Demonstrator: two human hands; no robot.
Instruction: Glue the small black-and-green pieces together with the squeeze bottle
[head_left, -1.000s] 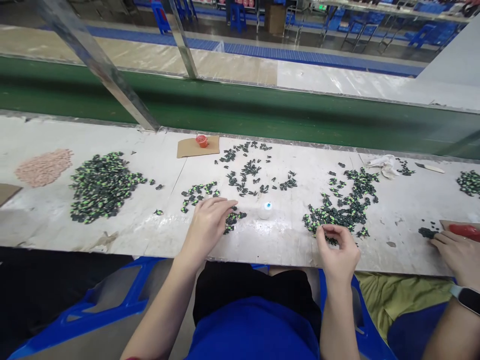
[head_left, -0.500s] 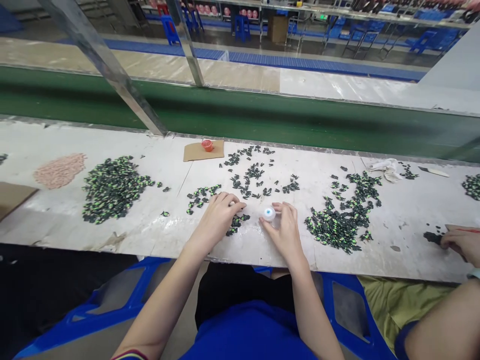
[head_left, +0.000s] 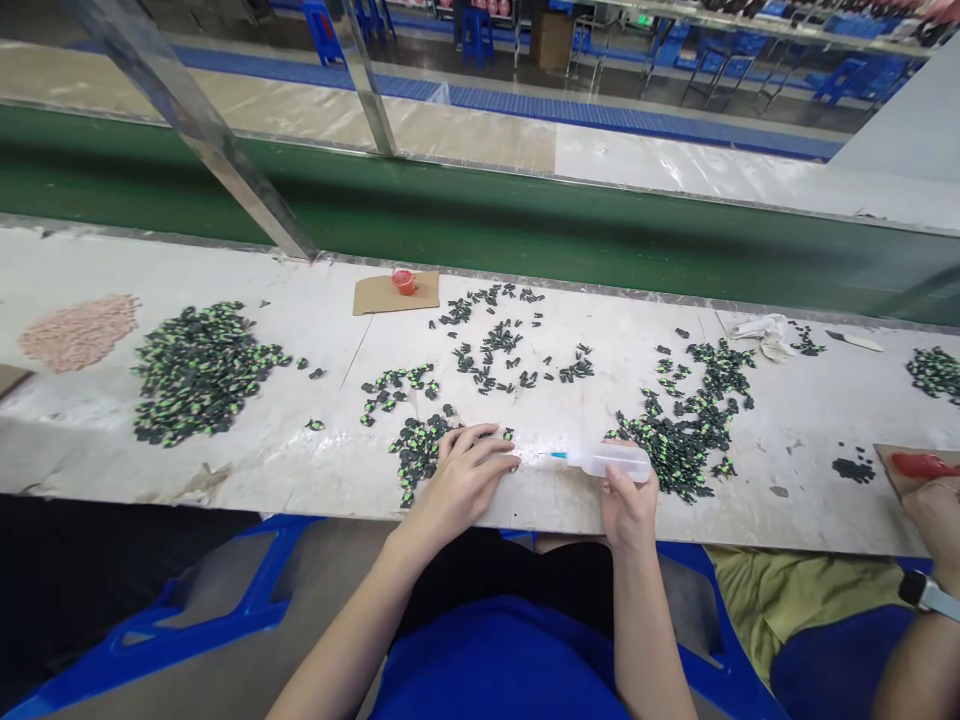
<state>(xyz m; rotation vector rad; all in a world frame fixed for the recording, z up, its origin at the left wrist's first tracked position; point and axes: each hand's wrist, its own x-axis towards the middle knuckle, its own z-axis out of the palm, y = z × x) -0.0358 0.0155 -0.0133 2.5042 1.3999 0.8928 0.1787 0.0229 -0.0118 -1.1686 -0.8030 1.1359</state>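
My right hand (head_left: pixel 628 505) is wrapped round a translucent squeeze bottle (head_left: pixel 619 461). The bottle lies almost level, its blue needle tip (head_left: pixel 559 455) pointing left at my left hand (head_left: pixel 472 468). My left fingers are bent together, with a small dark part (head_left: pixel 514 466) just showing at the fingertips; its shape is mostly hidden. Beside and partly behind that hand is a pile of small black-and-green parts (head_left: pixel 416 450). Farther back lie scattered small black forked parts (head_left: pixel 501 338). A larger black-and-green heap (head_left: pixel 675 450) sits right behind the bottle's base.
Farther left are another black-and-green heap (head_left: pixel 199 375) and a pile of pinkish pieces (head_left: pixel 79 332). A red cup (head_left: pixel 403 282) stands on cardboard (head_left: pixel 375 296) at the back. To the right are a white cloth (head_left: pixel 765 335), a knife (head_left: pixel 855 341) and a co-worker's hand (head_left: pixel 937 510) at a red object.
My right hand has moved right and tipped the bottle from tip-towards-me to level, pointing left. My left hand has moved nearer the table's front edge. The co-worker's hand has shifted to the red object.
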